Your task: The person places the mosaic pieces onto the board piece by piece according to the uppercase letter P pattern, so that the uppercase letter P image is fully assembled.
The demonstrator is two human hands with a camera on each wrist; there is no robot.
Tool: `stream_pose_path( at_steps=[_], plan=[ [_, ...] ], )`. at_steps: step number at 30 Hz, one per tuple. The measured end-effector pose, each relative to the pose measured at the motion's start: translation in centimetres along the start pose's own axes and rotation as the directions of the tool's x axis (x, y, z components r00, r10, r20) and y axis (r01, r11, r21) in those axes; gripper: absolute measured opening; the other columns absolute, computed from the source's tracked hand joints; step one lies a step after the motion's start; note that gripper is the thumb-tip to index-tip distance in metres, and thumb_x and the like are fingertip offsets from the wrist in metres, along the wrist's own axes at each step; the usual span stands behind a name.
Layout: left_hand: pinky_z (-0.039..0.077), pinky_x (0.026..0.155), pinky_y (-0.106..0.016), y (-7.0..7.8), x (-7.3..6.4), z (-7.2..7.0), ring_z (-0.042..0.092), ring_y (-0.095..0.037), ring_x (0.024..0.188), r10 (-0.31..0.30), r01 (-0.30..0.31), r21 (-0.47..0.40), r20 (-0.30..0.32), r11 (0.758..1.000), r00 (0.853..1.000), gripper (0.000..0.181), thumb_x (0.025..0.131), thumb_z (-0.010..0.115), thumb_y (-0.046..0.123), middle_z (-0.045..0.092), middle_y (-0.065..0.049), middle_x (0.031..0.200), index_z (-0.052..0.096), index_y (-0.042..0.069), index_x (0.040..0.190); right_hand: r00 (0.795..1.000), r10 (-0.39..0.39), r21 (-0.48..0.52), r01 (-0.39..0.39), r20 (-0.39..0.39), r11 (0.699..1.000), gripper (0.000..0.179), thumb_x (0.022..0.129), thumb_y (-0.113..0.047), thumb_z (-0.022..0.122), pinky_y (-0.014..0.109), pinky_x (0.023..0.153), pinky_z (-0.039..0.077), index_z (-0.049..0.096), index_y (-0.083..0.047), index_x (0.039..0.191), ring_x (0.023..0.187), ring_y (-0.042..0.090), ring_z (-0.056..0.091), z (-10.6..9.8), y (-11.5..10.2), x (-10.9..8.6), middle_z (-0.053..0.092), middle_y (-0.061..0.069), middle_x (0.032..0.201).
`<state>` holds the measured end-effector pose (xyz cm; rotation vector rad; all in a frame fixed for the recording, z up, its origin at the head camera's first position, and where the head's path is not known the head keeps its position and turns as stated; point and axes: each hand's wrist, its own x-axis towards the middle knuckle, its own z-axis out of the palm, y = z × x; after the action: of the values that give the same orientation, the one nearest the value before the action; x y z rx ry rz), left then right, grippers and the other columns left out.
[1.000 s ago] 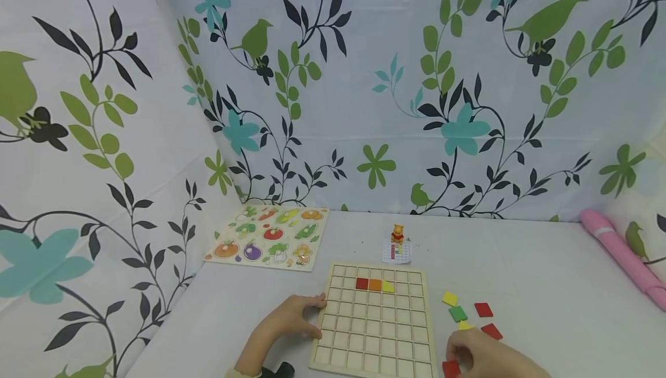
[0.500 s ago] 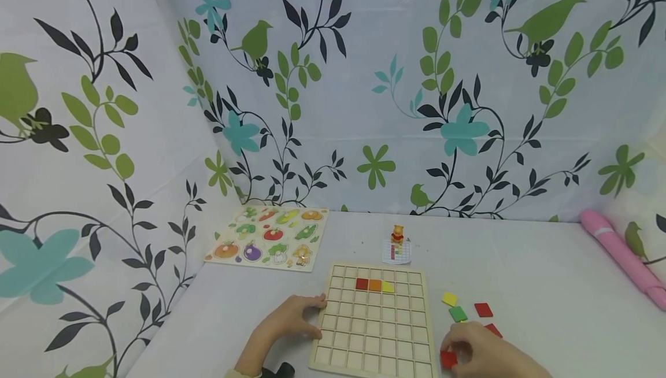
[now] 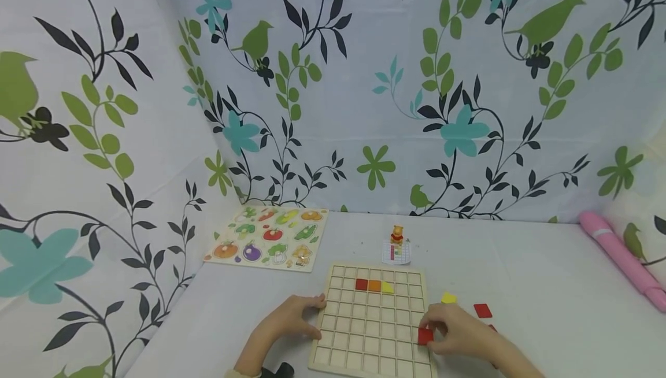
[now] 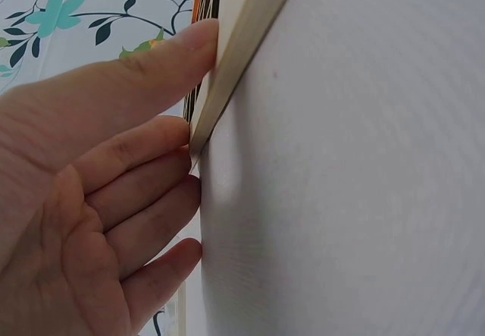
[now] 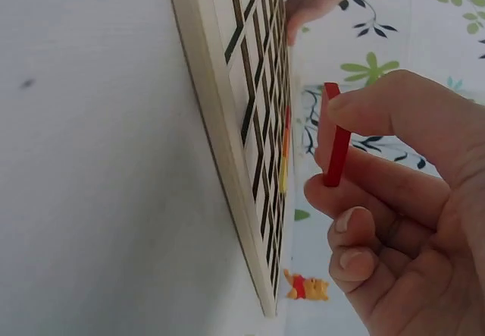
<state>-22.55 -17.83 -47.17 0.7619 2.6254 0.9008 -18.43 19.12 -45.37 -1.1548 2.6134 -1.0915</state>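
Observation:
A wooden grid board point(image 3: 359, 327) lies on the table, with a red tile point(image 3: 361, 284), an orange tile point(image 3: 374, 285) and a yellow tile point(image 3: 387, 287) side by side in one row near its far end. My left hand point(image 3: 292, 321) rests against the board's left edge; in the left wrist view its thumb point(image 4: 198, 40) touches the rim and the other fingers are fairly straight. Between thumb and fingertips my right hand point(image 3: 460, 329) pinches another red tile point(image 5: 336, 135), which overlaps the board's right edge in the head view and is raised off the grid in the right wrist view.
Loose tiles lie right of the board, among them a yellow one point(image 3: 449, 297) and a red one point(image 3: 483, 310), others hidden by my right hand. Behind the board stand a bear figurine point(image 3: 398, 234) and a small pattern card point(image 3: 396, 253). A vegetable puzzle board point(image 3: 270, 238) lies back left.
My right hand has carried the pinched red tile from beside the loose tiles up and left to the board's right edge. The left hand has stayed where it was.

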Motion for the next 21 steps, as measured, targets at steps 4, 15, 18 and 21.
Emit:
stream_pose_path(
  at_steps=[4, 15, 18, 21],
  plan=[
    [0.032, 0.099, -0.043, 0.0, 0.0, 0.1, 0.044, -0.026, 0.117, -0.009, 0.009, -0.009, 0.000, 1.000, 1.000, 0.064, 0.058, 0.080, 0.028, 0.049, -0.006, 0.127, 0.060, 0.005, 0.115, 1.000, 0.012, -0.030, -0.012, 0.007, 0.999, 0.015, 0.073, -0.013, 0.071, 0.016, 0.047, 0.042, 0.064, -0.014, 0.087, 0.056, 0.000, 0.043, 0.4, 0.0, 1.5, 0.049, -0.015, 0.072],
    [0.032, 0.099, -0.043, -0.2, -0.3, 0.2, 0.044, -0.025, 0.117, -0.017, 0.017, -0.025, -0.003, 1.000, 1.000, 0.065, 0.057, 0.080, 0.027, 0.049, -0.006, 0.127, 0.060, 0.005, 0.114, 1.000, 0.014, -0.064, -0.016, -0.020, 0.998, 0.013, 0.073, -0.016, 0.072, 0.017, 0.047, 0.041, 0.065, -0.013, 0.085, 0.057, 0.002, 0.043, 0.8, -0.2, 4.9, 0.054, -0.015, 0.073],
    [0.032, 0.099, -0.041, -0.1, -0.2, 0.1, 0.044, -0.024, 0.117, -0.016, 0.016, -0.022, -0.001, 1.000, 1.000, 0.064, 0.058, 0.080, 0.028, 0.049, -0.005, 0.127, 0.060, 0.005, 0.115, 0.999, -0.018, -0.088, 0.015, -0.032, 0.996, 0.012, 0.074, -0.015, 0.071, 0.016, 0.046, 0.041, 0.064, -0.013, 0.084, 0.055, 0.001, 0.042, 0.9, -0.4, 5.7, 0.054, -0.015, 0.073],
    [0.031, 0.100, -0.041, 0.0, -0.1, 0.0, 0.044, -0.023, 0.117, -0.014, 0.014, -0.022, 0.003, 1.000, 1.000, 0.064, 0.059, 0.079, 0.028, 0.049, -0.005, 0.127, 0.060, 0.006, 0.115, 0.999, -0.021, -0.080, 0.018, -0.039, 0.997, 0.012, 0.075, -0.013, 0.070, 0.017, 0.046, 0.042, 0.064, -0.012, 0.085, 0.055, 0.001, 0.043, 1.0, -0.6, 6.4, 0.054, -0.014, 0.073]
  ],
)
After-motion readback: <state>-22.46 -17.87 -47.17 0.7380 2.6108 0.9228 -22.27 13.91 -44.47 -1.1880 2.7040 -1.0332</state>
